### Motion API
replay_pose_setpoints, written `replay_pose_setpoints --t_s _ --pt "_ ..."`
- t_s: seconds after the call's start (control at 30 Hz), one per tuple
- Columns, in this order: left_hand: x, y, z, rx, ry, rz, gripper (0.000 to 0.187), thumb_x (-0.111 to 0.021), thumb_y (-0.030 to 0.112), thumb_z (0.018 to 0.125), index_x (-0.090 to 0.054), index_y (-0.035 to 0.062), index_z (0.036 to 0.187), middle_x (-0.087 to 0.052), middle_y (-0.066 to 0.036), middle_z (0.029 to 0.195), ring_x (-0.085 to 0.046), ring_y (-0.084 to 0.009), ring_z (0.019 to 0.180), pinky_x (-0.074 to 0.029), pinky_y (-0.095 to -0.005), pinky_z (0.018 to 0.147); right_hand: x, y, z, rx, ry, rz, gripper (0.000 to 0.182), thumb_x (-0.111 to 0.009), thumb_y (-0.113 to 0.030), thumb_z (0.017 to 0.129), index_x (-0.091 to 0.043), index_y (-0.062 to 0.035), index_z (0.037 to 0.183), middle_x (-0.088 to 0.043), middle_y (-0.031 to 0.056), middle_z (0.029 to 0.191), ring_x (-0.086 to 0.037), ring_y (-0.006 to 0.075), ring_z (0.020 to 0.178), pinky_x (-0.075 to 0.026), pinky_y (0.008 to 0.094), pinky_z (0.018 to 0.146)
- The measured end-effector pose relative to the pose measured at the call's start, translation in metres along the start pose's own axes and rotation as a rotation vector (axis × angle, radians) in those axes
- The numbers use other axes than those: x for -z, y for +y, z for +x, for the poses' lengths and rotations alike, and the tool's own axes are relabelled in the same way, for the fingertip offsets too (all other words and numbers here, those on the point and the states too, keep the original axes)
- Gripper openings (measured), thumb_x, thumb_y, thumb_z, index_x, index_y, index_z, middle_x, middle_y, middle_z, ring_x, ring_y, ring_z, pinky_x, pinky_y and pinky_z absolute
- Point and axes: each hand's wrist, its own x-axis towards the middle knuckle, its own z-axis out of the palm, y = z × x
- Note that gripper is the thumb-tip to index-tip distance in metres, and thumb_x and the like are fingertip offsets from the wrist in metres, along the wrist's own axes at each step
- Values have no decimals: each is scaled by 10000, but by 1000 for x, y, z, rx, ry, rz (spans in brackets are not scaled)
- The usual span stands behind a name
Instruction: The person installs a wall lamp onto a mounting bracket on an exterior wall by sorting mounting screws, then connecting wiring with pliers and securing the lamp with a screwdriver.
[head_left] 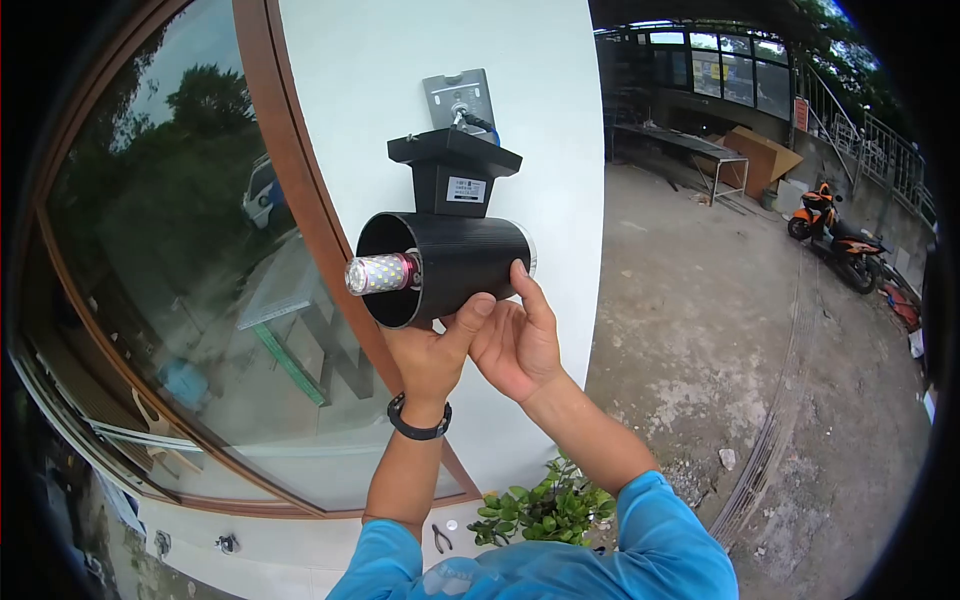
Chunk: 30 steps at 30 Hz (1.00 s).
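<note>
Okay, on the head feed I have both hands on one black lamp point(478, 255), held up in front of the white wall point(552, 130). Left hand point(428, 352) cups the cylinder from below near its open end, thumb up along the underside; I read that as carrying most of the weight. Right hand point(518, 345) is closed on the other end, thumb against the side, probably to keep the tube from rolling. Fingers behind the housing are hidden, so I can't tell how tightly either one wraps.

Lamp lies on its side, open end facing left, so the bulb point(380, 274) pokes out clear of both palms. Square base point(455, 150) is uppermost, toward the metal bracket point(460, 103) on the wall. Base overlaps the bracket's lower part from my angle; doesn't look seated. Wiring point(483, 127) shows between the two, which likely explains holding the lamp this close: no pull on the leads. Label point(466, 189) on the neck faces me, too small to read.

Left wrist has a black band point(418, 420), well below the housing. Pliers point(441, 538) lie down on the ledge, near the plant point(540, 510); my guess, parked there because the lamp takes both hands.
</note>
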Motion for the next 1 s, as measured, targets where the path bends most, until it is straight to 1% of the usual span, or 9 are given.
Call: replay_pose_setpoints --t_s 0.07,0.1,0.2,0.23,0.3,0.4,0.47,0.63,1.0 --pt "4 5 15 -101 82 -15 669 -854 133 803 -470 -27 1328 -568 -148 1257 -613 -196 1069 -518 -335 934 -1 -4 1 -61 -59 -109 592 -565 -504 1014 -490 -33 1365 -589 148 1262 -592 271 1191 -477 430 1069" --pt "2 13 24 -104 116 -24 650 -835 170 821 -478 -19 1331 -568 -135 1259 -597 -194 1097 -490 -338 966 -3 -5 -3 -179 -72 -98 603 -552 -525 1018 -494 -32 1360 -600 122 1226 -614 226 1111 -514 387 987" --pt "22 29 54 -121 59 40 644 -736 264 894 -459 -29 1396 -564 -111 1305 -560 -212 1198 -425 -351 1066 20 -22 -22 -234 -30 -630 586 -555 -505 1026 -492 -26 1357 -602 92 1192 -612 171 1050 -532 326 870" --pt "32 31 61 -118 43 71 632 -703 325 916 -475 -25 1390 -591 -107 1284 -583 -211 1178 -447 -354 1050 19 -29 -29 -1 27 -818 539 -582 -466 1024 -518 -28 1330 -611 60 1138 -595 115 983 -516 282 781" --pt "39 41 70 -35 31 -19 641 -713 362 905 -485 -7 1376 -586 -101 1272 -577 -205 1184 -441 -350 1049 25 -47 -23 362 96 -1016 317 -679 -274 996 -615 -25 1181 -628 14 997 -563 71 888 -486 238 751" --pt "49 40 83 32 22 -118 641 -663 430 926 -502 -8 1365 -610 -113 1259 -614 -215 1157 -493 -359 1007 27 -72 14 768 236 -1215 142 -711 -168 952 -695 -31 985 -682 0 888 -575 67 776 -475 233 676" --pt "52 38 83 32 22 -153 625 -622 447 955 -522 -26 1350 -637 -125 1255 -645 -226 1124 -519 -369 982 16 -92 40 1061 238 -1578 68 -743 -103 890 -715 -42 898 -700 18 867 -587 109 726 -468 264 621" --pt "54 41 80 61 28 -197 620 -593 448 968 -515 -29 1356 -643 -150 1250 -672 -242 1093 -552 -374 951 4 -124 107 1404 -42 -1735 61 -751 -65 854 -725 -81 906 -682 23 838 -604 186 794 -491 310 667" --pt "40 68 91 -5 13 -55 646 -561 447 969 -500 -59 1366 -644 -185 1252 -680 -251 1090 -553 -366 951 -33 -157 165 1457 -551 -2072 176 -777 -86 815 -744 -155 973 -614 -25 934 -537 175 939 -407 341 856"
